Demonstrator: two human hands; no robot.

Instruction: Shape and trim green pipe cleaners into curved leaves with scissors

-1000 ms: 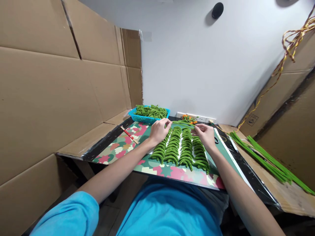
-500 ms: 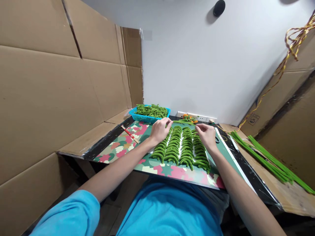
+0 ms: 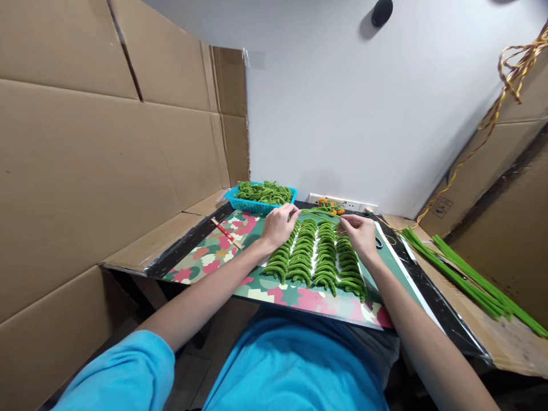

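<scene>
Between my two hands stretches a thin green fuzzy stem [image 3: 319,212], held above the far end of the rows. My left hand [image 3: 279,224] pinches its left end. The fingers of my right hand [image 3: 358,231] are pinched at its right end. Below lie rows of curved green fuzzy pieces [image 3: 325,257] on white strips, over a patterned mat [image 3: 201,251]. Behind my left hand stands a blue basket [image 3: 246,205] heaped with twisted green pieces [image 3: 268,193].
Orange and green fuzzy flowers [image 3: 329,205] lie by a white power strip [image 3: 314,198] at the wall. Scissors [image 3: 378,242] rest right of my right hand. Long green stems [image 3: 471,274] lie on cardboard at right. A red stick [image 3: 226,233] is at left.
The green stem between my hands now shows separated strands, its right part sloping lower. My hands have hardly moved and remain pinched.
</scene>
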